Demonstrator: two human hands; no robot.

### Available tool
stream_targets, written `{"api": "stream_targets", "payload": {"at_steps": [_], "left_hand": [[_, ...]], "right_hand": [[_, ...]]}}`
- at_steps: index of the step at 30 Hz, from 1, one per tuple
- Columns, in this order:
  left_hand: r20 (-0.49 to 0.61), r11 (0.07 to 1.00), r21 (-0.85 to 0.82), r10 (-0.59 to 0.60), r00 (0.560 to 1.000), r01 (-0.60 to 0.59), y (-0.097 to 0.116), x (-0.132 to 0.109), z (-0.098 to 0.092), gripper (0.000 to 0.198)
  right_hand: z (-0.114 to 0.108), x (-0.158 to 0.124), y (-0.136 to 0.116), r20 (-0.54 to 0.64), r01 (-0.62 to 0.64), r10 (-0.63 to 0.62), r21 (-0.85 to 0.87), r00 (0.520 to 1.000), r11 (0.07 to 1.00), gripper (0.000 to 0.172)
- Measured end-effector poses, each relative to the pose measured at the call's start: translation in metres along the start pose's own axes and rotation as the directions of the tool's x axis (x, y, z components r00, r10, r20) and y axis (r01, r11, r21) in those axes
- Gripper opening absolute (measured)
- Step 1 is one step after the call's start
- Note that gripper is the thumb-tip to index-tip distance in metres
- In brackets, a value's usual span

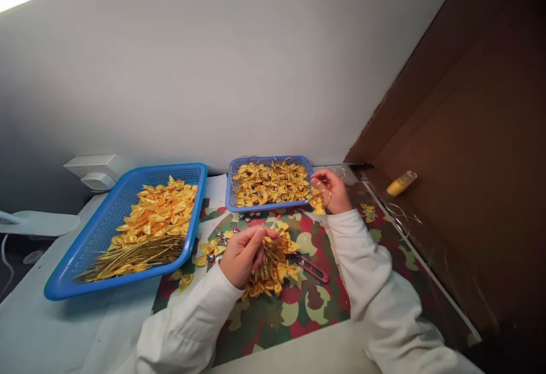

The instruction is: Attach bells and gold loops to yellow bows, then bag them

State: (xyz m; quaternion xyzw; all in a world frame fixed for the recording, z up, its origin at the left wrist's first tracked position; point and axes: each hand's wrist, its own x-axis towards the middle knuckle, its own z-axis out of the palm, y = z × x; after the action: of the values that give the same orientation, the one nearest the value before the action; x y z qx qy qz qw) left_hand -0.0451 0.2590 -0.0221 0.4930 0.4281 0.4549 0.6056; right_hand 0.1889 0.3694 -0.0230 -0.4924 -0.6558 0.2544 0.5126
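I watched from far away. A bright patterned cloth (273, 328) lay there. A big blue basket (123, 286) held yellow bows (157, 215) and gold wires (136, 257). A smaller blue basket (273, 207) held more bows (268, 183). A bow pile (273, 286) sat on the cloth. The left hand (245, 254) curled over it; I couldn't tell if it held anything. The right hand (335, 192) pinched a looped gold bow (318, 207).

From afar I made out a craft workspace; a blue basket (60, 284) held gold bows (160, 215); pink-handled snips (325, 277) lay nearby.
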Motion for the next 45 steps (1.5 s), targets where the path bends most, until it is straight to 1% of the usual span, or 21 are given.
{"api": "stream_targets", "payload": {"at_steps": [2,5,9,14,18,22,26,31,34,38,42,45], "left_hand": [[-0.003,1.0,0.001,0.0,1.0,0.0,0.0,0.0,0.0,0.046],[-0.013,1.0,-0.006,0.006,1.0,-0.006,0.0,0.0,0.0,0.047],[-0.001,1.0,0.002,0.006,1.0,-0.006,0.0,0.0,-0.001,0.05],[0.014,1.0,0.016,0.005,1.0,-0.005,-0.002,0.0,-0.002,0.055],[0.011,1.0,0.03,0.005,1.0,-0.005,-0.003,-0.001,-0.002,0.057],[0.013,0.999,0.047,-0.003,1.0,0.003,-0.004,-0.001,-0.002,0.057],[0.015,0.999,0.04,-0.002,1.0,0.001,-0.003,-0.001,-0.002,0.056],[0.042,1.0,0.001,0.009,0.999,-0.009,0.001,-0.001,-0.002,0.053],[0.049,1.0,-0.005,0.012,0.999,-0.012,0.0,-0.001,-0.002,0.052],[0.044,1.0,0.002,0.002,0.999,-0.002,-0.003,-0.001,-0.002,0.052],[0.038,1.0,-0.005,-0.001,0.999,0.001,-0.003,0.0,-0.002,0.051],[0.032,1.0,-0.011,0.004,0.999,-0.004,-0.002,0.0,-0.001,0.051]], "right_hand": [[0.001,0.001,0.005,-0.011,0.008,-0.009,-0.05,1.0,0.999,0.02],[0.005,0.005,0.012,0.004,0.012,-0.012,-0.115,1.0,0.993,0.022],[0.01,0.02,0.02,0.042,0.012,-0.003,-0.229,0.999,0.973,0.026],[0.015,0.042,0.029,0.069,0.02,0.006,-0.376,0.998,0.926,0.023],[0.017,0.046,0.032,0.101,0.067,-0.023,-0.452,0.995,0.89,0.018],[0.017,0.046,0.036,0.144,0.108,-0.042,-0.496,0.989,0.862,0.014],[0.018,0.048,0.04,0.172,0.129,-0.042,-0.531,0.984,0.837,0.013],[0.019,0.052,0.039,0.19,0.145,-0.039,-0.581,0.981,0.801,0.018],[0.02,0.053,0.037,0.206,0.159,-0.039,-0.609,0.978,0.777,0.023],[0.021,0.054,0.036,0.237,0.185,-0.039,-0.637,0.971,0.748,0.024],[0.023,0.055,0.037,0.274,0.214,-0.038,-0.651,0.961,0.728,0.022],[0.025,0.055,0.037,0.304,0.245,-0.049,-0.651,0.951,0.718,0.017]]}}
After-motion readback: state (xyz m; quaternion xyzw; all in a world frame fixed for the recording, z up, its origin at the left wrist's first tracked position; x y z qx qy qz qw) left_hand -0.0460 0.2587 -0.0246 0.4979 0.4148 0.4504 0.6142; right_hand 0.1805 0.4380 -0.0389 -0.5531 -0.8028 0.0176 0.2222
